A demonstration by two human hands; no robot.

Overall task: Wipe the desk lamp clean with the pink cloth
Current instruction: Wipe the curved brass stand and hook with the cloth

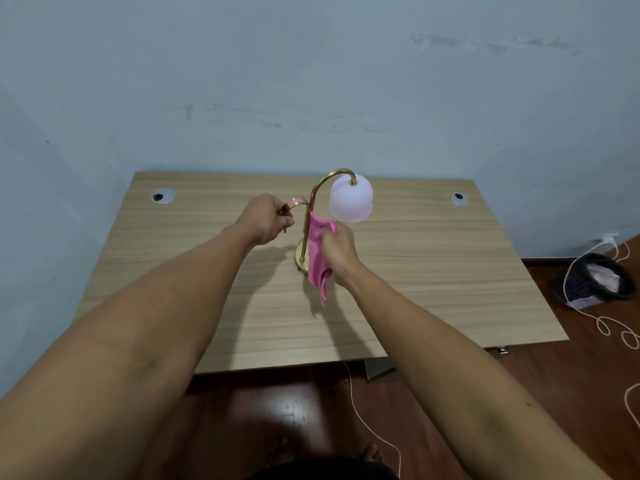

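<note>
No writing shows. Mid-desk [415,271], left hand [265,220] fingers grip the desk lamp [306,233]'s side arm; right hand [341,252] clutches the pink cloth [317,258] against its stem.

One lamp [341,199], one cloth [317,252], two hands [265,220].

Single head-worn wide-angle view, angled forward and down over the desk [415,271] toward the wall [311,81].

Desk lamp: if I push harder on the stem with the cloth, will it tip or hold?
The desk lamp looks top-heavy: a tall thin brass stem, a small round base, the shade hung off to one side. It would probably tip without the left hand steadying its second arm. The pink cloth hangs limp, so it adds little force.
</note>
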